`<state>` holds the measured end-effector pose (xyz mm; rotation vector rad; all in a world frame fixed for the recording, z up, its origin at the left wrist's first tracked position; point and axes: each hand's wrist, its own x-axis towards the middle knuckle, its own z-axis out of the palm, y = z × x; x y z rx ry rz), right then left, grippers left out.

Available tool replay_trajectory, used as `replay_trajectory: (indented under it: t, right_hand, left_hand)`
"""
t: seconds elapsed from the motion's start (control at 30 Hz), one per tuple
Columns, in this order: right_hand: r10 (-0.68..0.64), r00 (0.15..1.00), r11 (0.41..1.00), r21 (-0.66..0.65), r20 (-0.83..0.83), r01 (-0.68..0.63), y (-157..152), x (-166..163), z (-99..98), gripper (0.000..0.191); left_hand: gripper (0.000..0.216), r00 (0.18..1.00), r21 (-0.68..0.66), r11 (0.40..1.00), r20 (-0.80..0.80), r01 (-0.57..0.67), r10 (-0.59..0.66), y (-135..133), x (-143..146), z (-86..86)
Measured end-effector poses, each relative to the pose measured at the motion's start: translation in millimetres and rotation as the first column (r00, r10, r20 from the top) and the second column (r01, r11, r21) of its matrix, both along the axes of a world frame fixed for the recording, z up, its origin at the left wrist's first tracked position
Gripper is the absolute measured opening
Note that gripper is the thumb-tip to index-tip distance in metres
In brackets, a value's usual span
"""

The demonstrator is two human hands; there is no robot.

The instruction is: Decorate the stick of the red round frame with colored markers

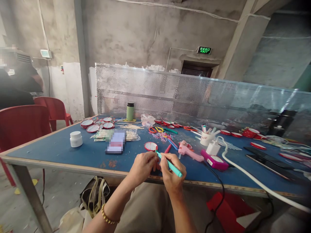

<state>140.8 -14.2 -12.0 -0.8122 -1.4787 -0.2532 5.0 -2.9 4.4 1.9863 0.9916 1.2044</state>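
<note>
Ok so, nearest first: the left hand [143, 165] and right hand [172, 176] are together over the near edge of the blue-topped table [60, 150], just above the lap. The right grip is closed round a teal plastic pen [170, 165], with its tip pointing up to 10 o'clock, right at the left hand. The left grip is pinched narrow on what looks like a thin red stick [155, 167]. It's mostly hidden by fingers, so not 100% on that. There's a gold bead bracelet [109, 218] on the left wrist. Down at 8 o'clock from the hands, a beige strap bag [93, 197] sits on the floor.

Just past the left hand at 12 o'clock, a round red-rimmed white disc [151, 146] lies flat on the table, with a red pen [167, 149] just beside it. At 2 o'clock a pink glue gun [188, 150] lies on its side. Past it is a magenta and white power strip [215, 160] with a white charger [213, 148] plugged in, and behind that a white paper cup [206, 138] with pens in it. Off at 10 o'clock sits a white screw-top jar [76, 138].

Farther back at 11 o'clock, a green flask with black cap [130, 111] stands upright, near a bunch of red-rimmed discs [97, 124]. A perforated metal screen [194, 94] runs along the far edge.
</note>
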Motion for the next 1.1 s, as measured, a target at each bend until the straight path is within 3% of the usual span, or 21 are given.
replay_trajectory:
  t: [1.1]
  right_hand:
    - [0.0,0.999,1.0,-0.015,-0.039,-0.001,0.4,1.8,-4.8,0.012]
  left_hand:
    - [0.034,0.999,-0.052,0.998,0.034,0.027,-0.025,1.8,-0.3,-2.2]
